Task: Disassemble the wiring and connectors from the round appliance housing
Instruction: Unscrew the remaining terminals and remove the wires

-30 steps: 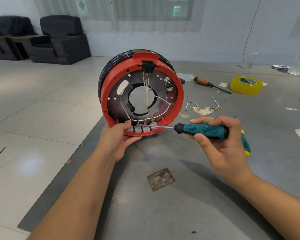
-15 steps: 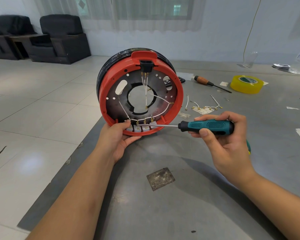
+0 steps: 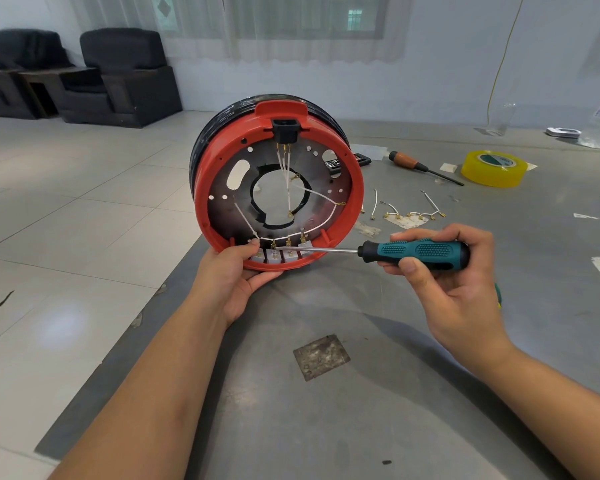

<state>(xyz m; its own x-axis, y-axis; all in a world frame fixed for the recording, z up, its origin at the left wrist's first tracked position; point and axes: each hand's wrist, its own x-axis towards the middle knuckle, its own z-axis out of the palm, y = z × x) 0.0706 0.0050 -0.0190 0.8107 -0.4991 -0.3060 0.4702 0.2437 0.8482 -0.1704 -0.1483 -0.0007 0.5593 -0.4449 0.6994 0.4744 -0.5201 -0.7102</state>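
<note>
My right hand (image 3: 454, 271) was curled round the teal handle of the screwdriver (image 3: 420, 252), its tip set against a brass terminal (image 3: 273, 250) on the grey connector blocks (image 3: 281, 256) at the bottom of the round housing (image 3: 278, 183), which stood on edge at the near-left corner of the grey table (image 3: 361, 410). My left hand (image 3: 236, 271) gripped the lower red rim, thumb just beside the tip. A slip off that small screw would likely have gouged my thumb or torn the white wires (image 3: 305, 233), and too much side push could have rolled the housing toward the table edge.
</note>
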